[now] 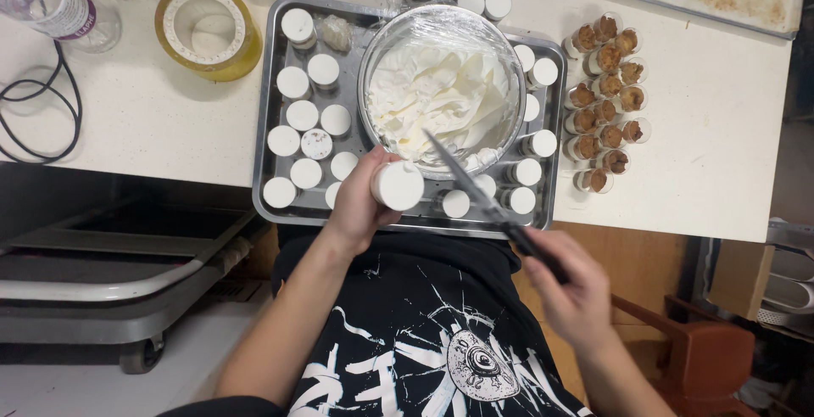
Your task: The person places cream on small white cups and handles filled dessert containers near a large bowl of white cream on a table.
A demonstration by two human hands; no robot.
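The left hand (356, 201) grips a cream-topped cup (397, 185) while the right hand (572, 294) grips a knife (475, 192), its blade reaching the cream bowl (441, 86) just beyond the cup.

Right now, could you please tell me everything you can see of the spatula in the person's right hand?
The spatula is a long, narrow palette-type tool with a flat blade that looks like metal and a dark handle. The right hand grips the handle below the table edge. The blade slants up and to the left, crossing the rim of the clear bowl of whipped cream, its tip over the cream. It passes close beside the small white-topped cup held in the left hand; whether they touch is unclear.
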